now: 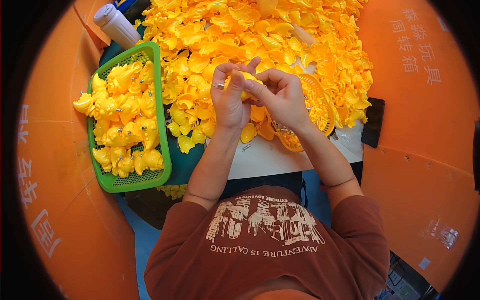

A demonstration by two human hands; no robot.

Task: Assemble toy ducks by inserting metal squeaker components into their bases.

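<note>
Both hands are raised over the table's middle, around a glossy yellow plastic toy piece [245, 89]. My left hand [231, 102] wraps its fingers about the piece from the left. From the other side, the thumb and fingers of my right hand [286, 97] pinch it. Much of the piece is hidden by the fingers, so its full shape cannot be made out. A small silvery metal bit [219, 86] shows at the left hand's fingers. Just behind and right of my right wrist stands a round yellow basket [330, 122] holding small yellow and metal parts.
A large heap of curved yellow plastic shells [215, 30] covers the far table. On the left, a green basket [166, 165] holds several yellow toy figures with metal pins. A pale cup [117, 27], a dark phone [373, 122], a white sheet [265, 165] and orange panels [415, 125] surround the work.
</note>
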